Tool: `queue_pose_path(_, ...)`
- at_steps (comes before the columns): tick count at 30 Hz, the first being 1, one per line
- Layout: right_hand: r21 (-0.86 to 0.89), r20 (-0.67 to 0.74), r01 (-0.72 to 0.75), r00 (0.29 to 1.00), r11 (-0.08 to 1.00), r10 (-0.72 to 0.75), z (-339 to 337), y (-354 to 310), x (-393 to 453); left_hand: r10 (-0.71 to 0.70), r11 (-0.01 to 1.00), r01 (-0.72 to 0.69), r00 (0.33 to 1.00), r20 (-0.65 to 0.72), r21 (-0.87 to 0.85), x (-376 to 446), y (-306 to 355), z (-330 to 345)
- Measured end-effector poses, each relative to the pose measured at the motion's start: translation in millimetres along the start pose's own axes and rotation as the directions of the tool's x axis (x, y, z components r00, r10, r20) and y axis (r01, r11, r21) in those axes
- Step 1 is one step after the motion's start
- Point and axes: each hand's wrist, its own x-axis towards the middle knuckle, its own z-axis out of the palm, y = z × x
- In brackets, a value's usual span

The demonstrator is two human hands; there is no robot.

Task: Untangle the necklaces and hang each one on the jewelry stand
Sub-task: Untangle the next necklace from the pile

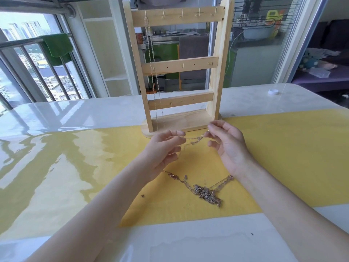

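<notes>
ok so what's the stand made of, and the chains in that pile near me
The pale ladder-shaped jewelry stand looks like unfinished light wood: visible grain, matte surface, with small brass-coloured hooks. The tangled pile of thin chains looks like metal, a shiny silvery to rose-gold tone with glinting links; real or plated cannot be told.

Pale wooden jewelry stand, silvery tangled necklaces, yellow mat, glossy white table, green towel
</notes>
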Motion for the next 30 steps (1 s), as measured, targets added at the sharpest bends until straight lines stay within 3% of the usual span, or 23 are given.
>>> queue_pose_path(5,0.131,0.05,-0.056,0.998,0.99,0.049,0.9,1.1,1.6,0.056,0.948,-0.058,0.998,0.014,0.312,-0.6,-3.6,2.8)
queue_pose_path(11,0.151,0.182,-0.115,0.979,0.982,0.086,4.0,0.1,-2.6,0.156,0.892,-0.151,0.987,0.022,0.426,0.2,-6.5,4.3)
queue_pose_path(15,0.118,0.284,-0.127,0.955,0.985,0.089,6.3,-0.8,-5.6,0.172,0.89,-0.168,0.985,0.029,0.424,-0.2,-7.7,5.2)
queue_pose_path(20,0.129,0.315,-0.125,0.946,0.984,0.079,5.2,0.1,-4.1,0.153,0.923,-0.139,0.988,-0.011,0.359,0.3,-8.3,4.4)
queue_pose_path(25,0.075,0.218,-0.16,0.966,0.984,0.14,2.7,5.3,-1.4,0.081,0.976,-0.072,0.996,-0.037,0.208,1.0,-8.7,2.6)
queue_pose_path(30,0.02,0.178,-0.146,0.974,0.989,0.14,3.0,8.2,-1.5,0.08,0.983,-0.07,0.995,-0.051,0.172,0.5,-8.5,5.2)
